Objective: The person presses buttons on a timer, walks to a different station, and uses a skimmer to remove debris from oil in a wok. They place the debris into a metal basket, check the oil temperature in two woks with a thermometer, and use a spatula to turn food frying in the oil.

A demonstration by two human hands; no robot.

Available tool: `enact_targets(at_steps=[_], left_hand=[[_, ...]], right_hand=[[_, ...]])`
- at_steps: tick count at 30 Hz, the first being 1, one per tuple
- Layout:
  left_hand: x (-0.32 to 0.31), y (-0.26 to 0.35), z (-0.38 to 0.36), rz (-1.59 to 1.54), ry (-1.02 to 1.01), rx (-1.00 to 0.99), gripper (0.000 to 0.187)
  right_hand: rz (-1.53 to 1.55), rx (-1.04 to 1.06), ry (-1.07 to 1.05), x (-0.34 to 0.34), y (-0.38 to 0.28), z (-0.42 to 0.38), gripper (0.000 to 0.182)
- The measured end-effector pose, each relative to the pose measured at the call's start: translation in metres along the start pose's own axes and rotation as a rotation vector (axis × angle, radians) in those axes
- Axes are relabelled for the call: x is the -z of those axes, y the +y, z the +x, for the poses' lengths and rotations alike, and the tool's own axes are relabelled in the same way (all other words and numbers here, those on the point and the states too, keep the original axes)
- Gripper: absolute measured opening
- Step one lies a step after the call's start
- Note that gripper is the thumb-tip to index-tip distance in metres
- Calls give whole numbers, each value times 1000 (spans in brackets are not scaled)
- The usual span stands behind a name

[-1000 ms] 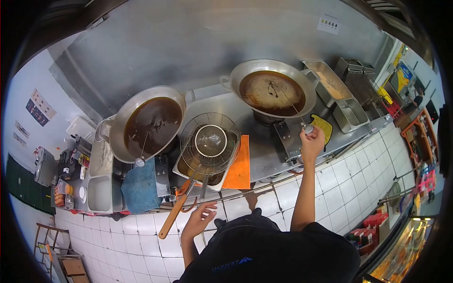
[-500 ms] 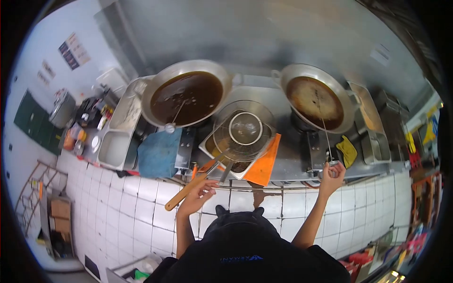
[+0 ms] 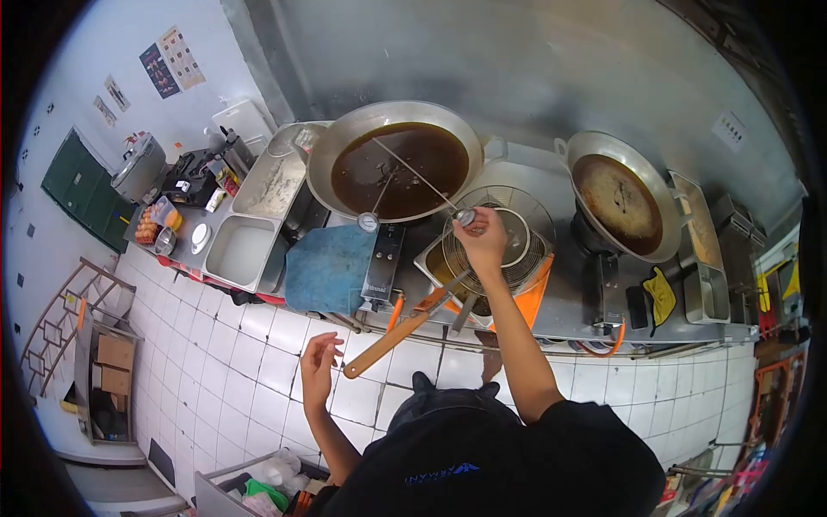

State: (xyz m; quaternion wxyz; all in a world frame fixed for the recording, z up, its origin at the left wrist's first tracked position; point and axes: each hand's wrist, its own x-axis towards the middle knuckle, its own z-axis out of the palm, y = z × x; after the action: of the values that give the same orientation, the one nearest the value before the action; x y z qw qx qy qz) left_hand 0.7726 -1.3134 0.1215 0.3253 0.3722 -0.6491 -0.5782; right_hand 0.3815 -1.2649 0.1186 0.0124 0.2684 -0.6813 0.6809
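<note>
My right hand [image 3: 482,231] grips the dial end of a probe thermometer [image 3: 466,216], whose long stem slants up and left over the dark oil of the left wok [image 3: 327,164]. A second thermometer [image 3: 369,222] leans on that wok's near rim with its stem reaching into the oil. Below and left of the wooden-handled tool [image 3: 379,346], my left hand [image 3: 320,355] hangs over the floor, fingers loosely apart and holding nothing. Round wire strainers [image 3: 541,226] rest on a metal tray, partly hidden by my right forearm.
The right wok [image 3: 579,148] holds brown oil with pale foam. A blue cloth [image 3: 327,269] and metal trays [image 3: 244,250] lie at the left. An orange cloth [image 3: 531,302] is under the strainers; a yellow cloth [image 3: 660,298] lies near the right edge.
My right hand has moved left from the right wok to the left wok with the thermometer. My left hand has moved away from the wooden handle. The view has shifted left.
</note>
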Motion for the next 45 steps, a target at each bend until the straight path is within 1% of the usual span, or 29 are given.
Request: enact_targets(at_steps=[3,5,7,9,11,13,14,17,18,20,22,23,24,25,26,27,28,29,30,31,32,35,36,37,39,41,43,44,45], left_hand=[[18,-11,-3,-33,14,49,24],[27,-16,0,-52,20,143,23],[32,-28,12,-41,-12,184,24],[32,-39,31,12,-104,275,26],[22,-54,57,45,-175,278,29],[3,-66,89,103,-374,208,29],[-9,-74,105,122,-449,193,31],[-49,-104,152,177,-651,170,38],[-64,-106,164,179,-668,177,38],[-96,-109,184,180,-647,182,50],[-124,-134,207,150,-645,187,53],[-138,-141,215,122,-624,189,57],[-151,-136,218,118,-587,186,55],[-161,-135,222,118,-607,182,55],[-167,-134,227,-23,-611,324,53],[-174,-133,232,-162,-611,468,52],[-176,-137,234,-138,-629,472,44],[-179,-137,228,-131,-650,473,44],[-179,-137,219,-182,-610,460,41],[-178,-134,213,-232,-567,445,38],[-178,-126,206,-263,-567,492,33],[-177,-125,194,-292,-551,494,30],[-176,-127,190,-308,-569,492,27],[-177,-126,185,-313,-570,489,27],[-179,-124,171,-380,-558,527,26],[-184,-121,153,-410,-536,527,25],[-188,-123,135,-431,-448,596,24],[-189,-132,131,-470,-443,574,22],[-192,-137,125,-472,-434,574,22]], right_hand=[[-68,23,-42,-26,7,5,42],[-127,45,-24,-40,15,5,44],[-174,54,-37,-48,22,8,46],[-269,72,-42,-53,26,12,47],[-362,80,-50,-55,30,7,47],[-218,90,-45,-55,24,7,52],[-304,117,-55,-50,14,3,53],[-344,109,-25,-33,-12,-25,52],[-293,41,-68,-21,-16,-39,39],[-405,137,-115,10,1,-75,23],[-451,-12,-101,42,4,-119,11],[-472,-164,-133,58,5,-143,10],[-488,-314,-162,71,5,-165,9],[-385,-395,-189,83,8,-187,10],[-277,-473,-214,90,13,-205,12],[-280,-476,-193,96,19,-222,12],[-156,-574,-243,102,27,-238,12],[-27,-669,-291,105,28,-244,13],[-27,-672,-271,109,31,-247,13],[173,-819,-255,108,30,-246,14],[379,-958,-239,107,28,-244,15],[331,-932,-262,104,22,-224,19],[481,-968,-216,105,21,-218,22],[477,-964,-216,106,17,-210,22],[674,-1051,-97,108,11,-194,20],[667,-1052,-76,113,11,-186,16],[593,-1038,-96,122,8,-177,23],[586,-1046,-105,125,9,-173,30],[585,-1048,-113,131,10,-169,30]])
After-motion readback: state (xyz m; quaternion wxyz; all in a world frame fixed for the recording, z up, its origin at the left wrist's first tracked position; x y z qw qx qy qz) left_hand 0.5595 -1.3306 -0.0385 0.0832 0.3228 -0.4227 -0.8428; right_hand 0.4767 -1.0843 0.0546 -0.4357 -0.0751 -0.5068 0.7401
